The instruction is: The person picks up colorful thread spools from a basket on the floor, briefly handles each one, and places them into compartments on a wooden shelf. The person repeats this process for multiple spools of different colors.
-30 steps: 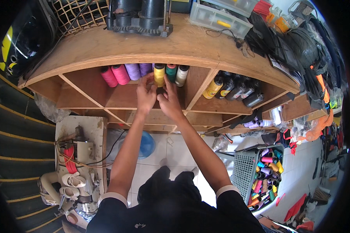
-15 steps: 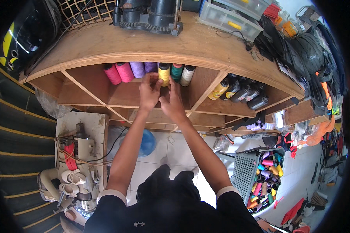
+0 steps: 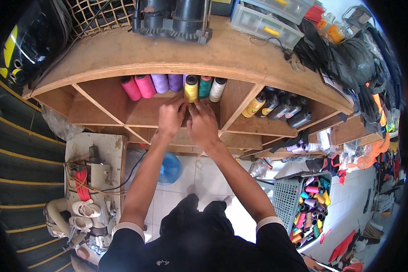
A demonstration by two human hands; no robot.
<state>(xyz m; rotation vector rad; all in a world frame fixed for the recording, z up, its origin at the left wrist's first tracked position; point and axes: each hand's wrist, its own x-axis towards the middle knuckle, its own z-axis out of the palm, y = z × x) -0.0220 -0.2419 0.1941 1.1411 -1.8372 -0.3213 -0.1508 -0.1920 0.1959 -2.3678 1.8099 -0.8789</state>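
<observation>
A yellow thread spool (image 3: pixel 191 89) with a dark top stands upright in a wooden shelf compartment. Just below its base, my left hand (image 3: pixel 170 119) has its fingers curled in, the tips by the spool's foot. My right hand (image 3: pixel 203 126) reaches the same spot from the right, fingers bent and close together against the lower part of the spool. Whatever lies between the fingertips is too small to make out. A green spool (image 3: pixel 204 87) and a white spool (image 3: pixel 217 89) stand to the right; purple spools (image 3: pixel 160 83) and pink spools (image 3: pixel 145 85) stand to the left.
Bottles (image 3: pixel 268 104) fill the compartment to the right. A green crate (image 3: pixel 286 204) of mixed spools sits on the floor at right. A sewing machine (image 3: pixel 97 174) stands at left, with a blue basin (image 3: pixel 170 168) beside it. Clear drawers (image 3: pixel 267 25) rest on the shelf top.
Both hands have come down from the sides of the yellow spool to its base, and more of the spool shows. The spool stands in about the same place.
</observation>
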